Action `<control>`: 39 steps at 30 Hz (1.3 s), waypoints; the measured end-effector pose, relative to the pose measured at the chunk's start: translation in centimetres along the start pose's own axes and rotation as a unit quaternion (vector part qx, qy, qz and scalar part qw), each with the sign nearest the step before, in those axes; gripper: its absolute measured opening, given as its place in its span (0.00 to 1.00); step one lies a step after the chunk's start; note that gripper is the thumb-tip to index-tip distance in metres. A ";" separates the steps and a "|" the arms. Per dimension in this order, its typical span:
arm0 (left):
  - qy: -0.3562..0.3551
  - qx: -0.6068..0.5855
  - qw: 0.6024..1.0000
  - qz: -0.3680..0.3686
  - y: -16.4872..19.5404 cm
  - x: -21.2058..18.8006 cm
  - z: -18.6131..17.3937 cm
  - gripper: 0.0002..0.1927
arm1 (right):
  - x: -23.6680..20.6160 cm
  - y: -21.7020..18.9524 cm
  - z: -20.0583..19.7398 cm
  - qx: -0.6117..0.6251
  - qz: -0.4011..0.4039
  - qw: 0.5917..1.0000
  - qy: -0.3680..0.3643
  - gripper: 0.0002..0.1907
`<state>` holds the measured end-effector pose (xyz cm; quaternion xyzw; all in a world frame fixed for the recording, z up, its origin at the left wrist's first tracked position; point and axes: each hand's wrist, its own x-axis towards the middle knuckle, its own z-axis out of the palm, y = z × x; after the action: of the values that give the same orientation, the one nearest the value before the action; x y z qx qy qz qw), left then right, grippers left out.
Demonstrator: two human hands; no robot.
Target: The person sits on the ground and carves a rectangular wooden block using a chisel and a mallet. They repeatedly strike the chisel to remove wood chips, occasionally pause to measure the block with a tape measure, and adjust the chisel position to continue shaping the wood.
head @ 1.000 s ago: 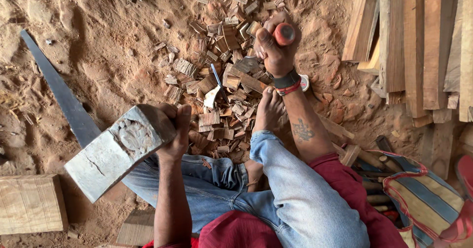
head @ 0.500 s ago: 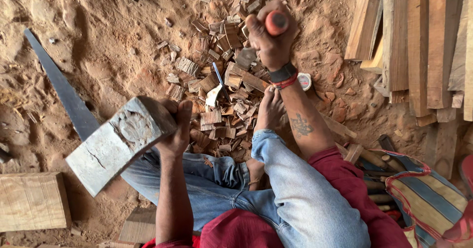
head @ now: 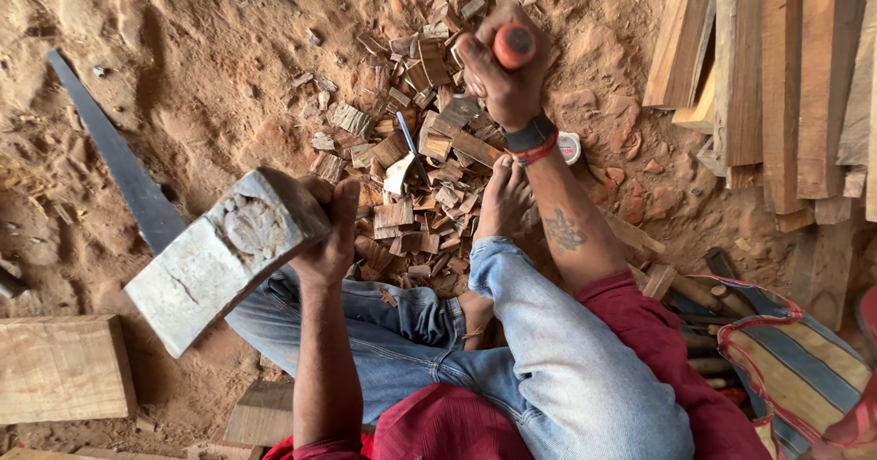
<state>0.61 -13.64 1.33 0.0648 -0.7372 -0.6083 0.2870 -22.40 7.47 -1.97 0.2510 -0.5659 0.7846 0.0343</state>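
My left hand point(head: 329, 232) grips one end of a pale grey wooden block point(head: 215, 259) with a flower carved into its face. The block is held tilted above my left knee. My right hand point(head: 502, 76) is lifted over a heap of wood chips point(head: 420, 177) and is closed around a tool with a red-orange handle end point(head: 514, 46). The rest of that tool is hidden by the hand. My bare foot point(head: 501, 200) rests on the chips. A small pale metal blade point(head: 402, 149) lies among them.
A long grey saw blade point(head: 110, 163) lies on the sandy ground at the left. A squared timber block point(head: 59, 369) sits at the lower left. Planks point(head: 786, 85) are stacked at the right, with a striped bag point(head: 804, 369) below them.
My right hand has risen with the red-handled tool, away from the chips. The carved block has shifted a little to the right in my left hand.
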 end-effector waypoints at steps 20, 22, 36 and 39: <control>0.045 -0.056 0.997 -0.019 -0.5 -0.2 -0.4 0.12 | 0.0 0.3 -0.5 -0.017 0.027 0.999 0.039 0.13; 0.049 -0.070 0.996 -0.010 -0.4 -0.4 -0.4 0.13 | -0.5 0.1 -1.1 -0.009 0.008 0.999 0.052 0.12; -0.080 0.008 0.995 0.060 -1.6 1.1 -1.2 0.08 | -1.8 1.6 -0.9 -0.044 -0.041 0.998 0.034 0.12; -0.102 0.043 0.990 0.091 -0.8 2.1 -0.9 0.08 | -2.1 1.9 0.0 -0.083 -0.049 0.995 0.036 0.14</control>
<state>-0.94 -15.54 1.37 -0.0522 -0.7910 -0.5508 0.2614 -21.17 7.25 -4.50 0.2466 -0.6146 0.7406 0.1142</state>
